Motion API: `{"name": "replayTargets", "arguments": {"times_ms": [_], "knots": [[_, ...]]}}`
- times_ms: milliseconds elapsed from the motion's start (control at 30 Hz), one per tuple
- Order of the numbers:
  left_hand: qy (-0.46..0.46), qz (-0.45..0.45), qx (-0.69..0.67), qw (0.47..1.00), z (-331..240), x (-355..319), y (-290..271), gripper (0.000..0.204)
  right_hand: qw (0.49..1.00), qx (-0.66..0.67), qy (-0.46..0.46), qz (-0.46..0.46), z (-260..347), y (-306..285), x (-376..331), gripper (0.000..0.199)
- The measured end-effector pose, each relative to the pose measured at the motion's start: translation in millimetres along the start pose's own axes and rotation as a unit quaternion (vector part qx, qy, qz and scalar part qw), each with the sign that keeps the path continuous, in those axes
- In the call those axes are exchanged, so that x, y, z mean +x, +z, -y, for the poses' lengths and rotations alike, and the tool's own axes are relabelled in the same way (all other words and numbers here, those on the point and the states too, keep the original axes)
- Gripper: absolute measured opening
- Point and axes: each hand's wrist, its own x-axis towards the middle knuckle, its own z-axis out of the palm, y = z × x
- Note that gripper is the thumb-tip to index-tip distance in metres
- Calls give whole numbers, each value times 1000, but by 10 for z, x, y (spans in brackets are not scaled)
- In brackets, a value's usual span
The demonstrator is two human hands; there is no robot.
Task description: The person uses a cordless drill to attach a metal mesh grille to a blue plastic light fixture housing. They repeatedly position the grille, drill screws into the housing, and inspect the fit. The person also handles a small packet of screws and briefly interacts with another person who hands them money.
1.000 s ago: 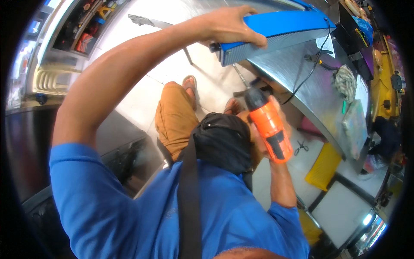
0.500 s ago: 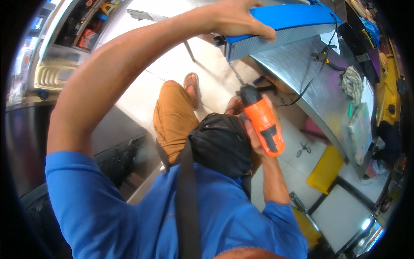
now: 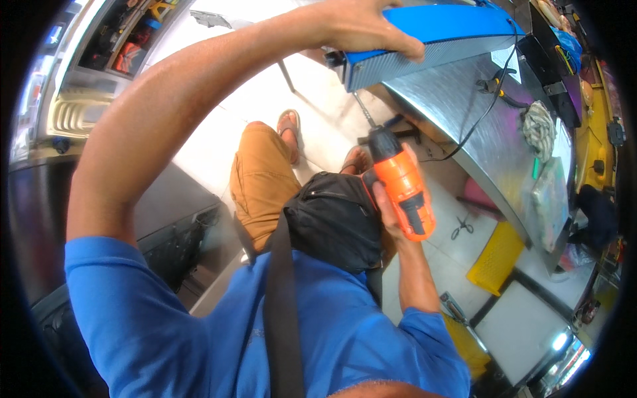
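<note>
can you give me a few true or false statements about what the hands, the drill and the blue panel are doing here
1. The right hand grips an orange drill. True.
2. The left hand rests on a red box. False: it lies on a long blue panel with a ribbed grey side.
3. The drill's bit points up toward the panel's underside. True.
4. A black bag sits on the person's lap. True.
5. The blue panel lies flat on the floor. False: it is held up at the edge of the metal table.
6. A green crate stands on the floor. False: the crate is yellow.
</note>
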Motion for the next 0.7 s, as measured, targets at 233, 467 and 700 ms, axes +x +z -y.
{"name": "replayTargets", "arguments": {"times_ms": [233, 467, 700], "knots": [[-14, 8, -3, 1000, -14, 5, 6, 104, 997, -39, -61, -28, -2, 42, 31, 73], [-11, 5, -10, 1000, -41, -22, -16, 104, 999, 24, -27, -28, -22, 52, -22, 70], [-11, -4, -4, 1000, -32, -23, -7, 103, 994, -76, -68, -33, 128, 34, 33, 63]]}}
